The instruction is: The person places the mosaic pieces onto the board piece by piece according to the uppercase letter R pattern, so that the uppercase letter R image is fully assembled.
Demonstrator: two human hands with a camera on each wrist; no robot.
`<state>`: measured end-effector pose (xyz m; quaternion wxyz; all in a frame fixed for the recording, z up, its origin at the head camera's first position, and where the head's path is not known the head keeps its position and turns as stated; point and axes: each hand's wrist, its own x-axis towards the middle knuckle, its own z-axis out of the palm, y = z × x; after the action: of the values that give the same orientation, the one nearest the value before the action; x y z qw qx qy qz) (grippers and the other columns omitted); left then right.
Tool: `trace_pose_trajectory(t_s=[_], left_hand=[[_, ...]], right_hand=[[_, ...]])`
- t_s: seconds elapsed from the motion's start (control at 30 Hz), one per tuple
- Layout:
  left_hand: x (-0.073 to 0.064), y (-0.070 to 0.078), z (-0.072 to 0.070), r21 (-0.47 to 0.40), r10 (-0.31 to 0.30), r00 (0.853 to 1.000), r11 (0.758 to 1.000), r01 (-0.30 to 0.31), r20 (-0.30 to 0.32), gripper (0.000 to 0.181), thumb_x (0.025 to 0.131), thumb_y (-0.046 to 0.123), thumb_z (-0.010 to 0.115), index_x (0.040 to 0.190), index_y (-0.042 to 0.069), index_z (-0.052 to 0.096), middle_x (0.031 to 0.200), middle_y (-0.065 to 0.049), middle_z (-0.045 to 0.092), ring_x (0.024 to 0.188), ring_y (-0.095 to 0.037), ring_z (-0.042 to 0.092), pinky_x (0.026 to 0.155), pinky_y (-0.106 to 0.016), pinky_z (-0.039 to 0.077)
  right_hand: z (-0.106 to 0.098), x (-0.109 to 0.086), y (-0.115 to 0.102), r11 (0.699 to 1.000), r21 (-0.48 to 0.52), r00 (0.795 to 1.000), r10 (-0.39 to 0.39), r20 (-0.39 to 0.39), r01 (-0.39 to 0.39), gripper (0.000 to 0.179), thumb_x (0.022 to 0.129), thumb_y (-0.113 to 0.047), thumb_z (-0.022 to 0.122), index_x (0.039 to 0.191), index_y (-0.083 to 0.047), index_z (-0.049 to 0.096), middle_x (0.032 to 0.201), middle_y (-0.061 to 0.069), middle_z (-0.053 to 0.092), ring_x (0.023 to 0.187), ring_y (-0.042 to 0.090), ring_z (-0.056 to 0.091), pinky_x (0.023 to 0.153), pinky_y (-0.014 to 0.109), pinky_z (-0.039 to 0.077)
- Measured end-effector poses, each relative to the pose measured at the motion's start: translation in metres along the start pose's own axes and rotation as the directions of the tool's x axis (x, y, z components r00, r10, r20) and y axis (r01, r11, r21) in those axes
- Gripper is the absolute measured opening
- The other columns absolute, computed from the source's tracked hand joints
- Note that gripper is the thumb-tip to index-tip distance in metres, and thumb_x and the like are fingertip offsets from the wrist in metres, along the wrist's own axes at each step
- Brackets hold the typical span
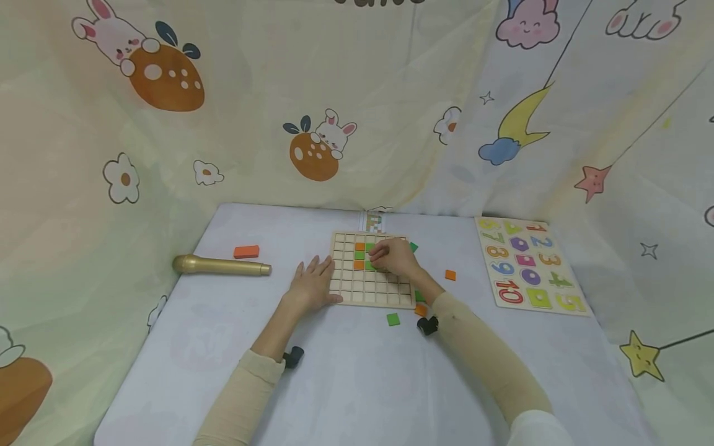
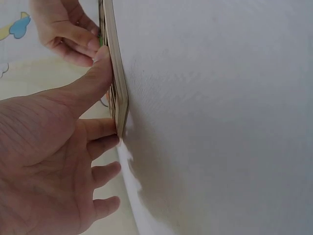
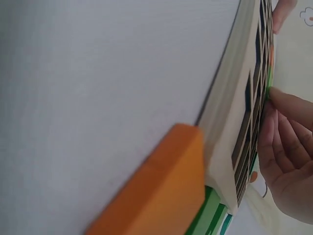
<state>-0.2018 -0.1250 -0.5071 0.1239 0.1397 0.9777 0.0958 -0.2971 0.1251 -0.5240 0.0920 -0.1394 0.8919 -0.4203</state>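
Note:
A pale wooden grid board (image 1: 343, 288) lies on the table, with orange tiles (image 1: 359, 265) and green tiles (image 1: 359, 255) set in its squares. My left hand (image 1: 311, 286) rests at the board's near left corner, fingers spread; in the left wrist view its thumb (image 2: 93, 81) touches the edge. Over the tiles, my right hand (image 1: 395, 257) has thumb and fingertips brought together on a green square tile (image 3: 268, 81) at the board's surface. Those fingers partly hide the tile and the squares around it.
Loose tiles lie right of and before the board, including a green one (image 1: 393, 319) and an orange one (image 1: 450, 275). A gold microphone (image 1: 223, 266) and orange block (image 1: 246, 251) are at left, a number puzzle (image 1: 535, 266) at right. A patterned card (image 1: 374, 222) lies behind the board.

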Motion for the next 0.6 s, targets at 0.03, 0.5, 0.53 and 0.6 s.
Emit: trace_pose_trajectory(t_s=[0.03, 0.5, 0.53, 0.6], left_hand=[[0.000, 0.000, 0.000, -0.001, 0.000, 1.000, 1.000, 0.000, 0.001, 0.100, 0.092, 0.056, 0.073, 0.164, 0.003, 0.029, 0.173, -0.012, 0.020, 0.159, -0.040, 0.014, 0.126, -0.064, 0.012], [0.005, -0.004, 0.008, -0.016, 0.002, 1.000, 1.000, -0.002, -0.001, 0.101, 0.091, 0.055, 0.075, 0.164, 0.002, 0.027, 0.173, -0.014, 0.020, 0.159, -0.042, 0.012, 0.126, -0.066, 0.010], [0.004, -0.003, 0.006, -0.018, -0.001, 1.000, 1.000, 0.001, 0.001, 0.101, 0.092, 0.055, 0.075, 0.164, 0.002, 0.027, 0.173, -0.014, 0.020, 0.159, -0.042, 0.013, 0.126, -0.065, 0.010], [0.003, -0.001, 0.003, -0.016, -0.007, 1.000, 1.000, 0.007, 0.006, 0.101, 0.092, 0.055, 0.074, 0.164, 0.003, 0.028, 0.173, -0.013, 0.020, 0.159, -0.041, 0.013, 0.126, -0.065, 0.011]], right_hand=[[0.000, -0.001, -0.001, 1.000, 0.002, 1.000, 0.004, 0.003, -0.004, 0.021, 0.088, -0.009, 0.085, 0.107, -0.010, 0.078, 0.091, -0.003, 0.078, 0.086, 0.015, 0.074, 0.089, 0.039, 0.061], [-0.042, -0.026, 0.006, 1.000, 0.022, 0.997, 0.017, -0.079, -0.015, 0.027, 0.090, -0.012, 0.083, 0.115, -0.005, 0.078, 0.100, 0.007, 0.079, 0.091, 0.023, 0.075, 0.085, 0.042, 0.062], [-0.046, -0.027, 0.008, 1.000, 0.017, 0.996, 0.020, -0.089, -0.018, 0.027, 0.090, -0.012, 0.084, 0.116, -0.005, 0.078, 0.100, 0.006, 0.079, 0.091, 0.023, 0.075, 0.084, 0.042, 0.062], [-0.054, -0.030, 0.011, 1.000, 0.005, 0.993, 0.023, -0.112, -0.022, 0.028, 0.090, -0.013, 0.084, 0.116, -0.005, 0.078, 0.099, 0.005, 0.079, 0.091, 0.022, 0.075, 0.084, 0.041, 0.061]])
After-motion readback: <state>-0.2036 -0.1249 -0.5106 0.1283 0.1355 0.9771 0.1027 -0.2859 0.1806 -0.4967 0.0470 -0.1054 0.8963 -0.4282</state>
